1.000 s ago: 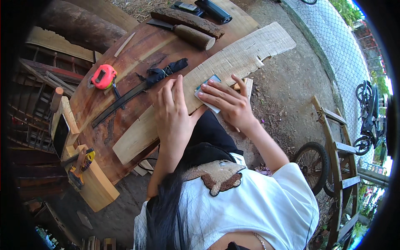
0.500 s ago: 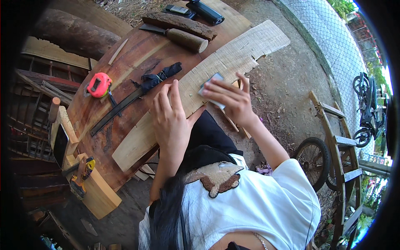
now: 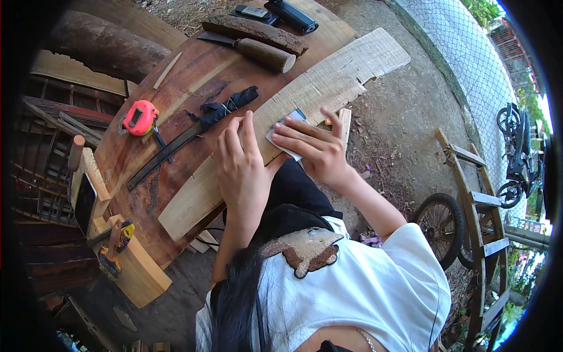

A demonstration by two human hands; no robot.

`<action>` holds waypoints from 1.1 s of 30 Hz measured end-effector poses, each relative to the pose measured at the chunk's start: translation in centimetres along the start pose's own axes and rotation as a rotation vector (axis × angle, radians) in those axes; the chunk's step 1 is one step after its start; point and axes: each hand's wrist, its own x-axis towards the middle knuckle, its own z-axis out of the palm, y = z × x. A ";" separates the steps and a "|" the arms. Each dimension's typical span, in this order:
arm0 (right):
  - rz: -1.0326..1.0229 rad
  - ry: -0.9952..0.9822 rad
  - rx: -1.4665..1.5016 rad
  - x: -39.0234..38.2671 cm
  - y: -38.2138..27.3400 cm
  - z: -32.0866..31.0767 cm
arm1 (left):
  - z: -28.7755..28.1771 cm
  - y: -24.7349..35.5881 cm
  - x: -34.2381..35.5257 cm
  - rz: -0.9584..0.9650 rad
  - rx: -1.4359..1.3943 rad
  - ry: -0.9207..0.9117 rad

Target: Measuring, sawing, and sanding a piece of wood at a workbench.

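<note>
A long pale wooden plank (image 3: 328, 79), rough and chipped along its near edge, lies slantwise over the table's near edge. My left hand (image 3: 243, 164) holds its middle, fingers stretched over the top and the thumb by the near edge. Beneath the fingers of my right hand (image 3: 314, 144) is a folded grey-blue sheet, apparently sandpaper (image 3: 291, 149), pressed on the plank. Its gritty side is hidden. Just beyond my left hand lies a dark flat blade with a black cloth-wrapped handle (image 3: 229, 108).
On the brown wooden table (image 3: 182, 100) are a red tape measure (image 3: 141, 117), a wood-handled knife (image 3: 264, 54), a bark piece (image 3: 252, 32) and black cases (image 3: 290, 16). A phone (image 3: 85, 202) leans at left near a yellow-black tool (image 3: 117, 246). A wheel (image 3: 440, 232) and wooden ladder-like frame (image 3: 478, 199) stand right.
My right hand has slid the sheet a little left and toward me along the plank. A wood offcut beyond that hand shows more now. My left hand stays nearly still.
</note>
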 end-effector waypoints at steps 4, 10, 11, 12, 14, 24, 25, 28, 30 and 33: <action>-0.058 0.033 -0.098 0.5 4.0 -0.7 | -0.3 0.0 0.2 -0.004 -0.007 -0.009; 0.154 0.021 -0.043 1.3 4.2 -1.3 | -0.1 0.1 0.1 -0.029 -0.004 0.000; 0.112 -0.043 -0.063 1.3 2.3 -1.2 | -0.1 0.2 0.1 -0.029 -0.015 -0.005; 0.095 -0.057 0.026 1.0 0.7 -0.7 | -0.1 0.2 0.2 -0.027 -0.017 -0.007; 0.089 -0.053 0.085 0.8 -0.1 -0.6 | -0.2 0.1 0.1 -0.026 -0.052 -0.008; 0.124 -0.045 0.068 1.9 -1.2 -0.5 | 0.1 0.0 0.0 -0.049 -0.127 0.018; 0.109 -0.063 0.099 1.8 -1.3 -0.5 | 0.0 -0.2 0.0 -0.026 -0.143 0.026; 0.079 -0.081 -0.017 2.6 1.0 -0.9 | -0.1 -0.2 0.0 -0.031 -0.173 0.073; 0.163 -0.012 -0.093 2.8 4.9 -1.4 | 0.2 -0.1 0.0 -0.023 -0.167 0.082; 0.197 -0.041 -0.102 3.1 5.4 -1.2 | 0.1 -0.1 0.1 -0.024 -0.133 0.103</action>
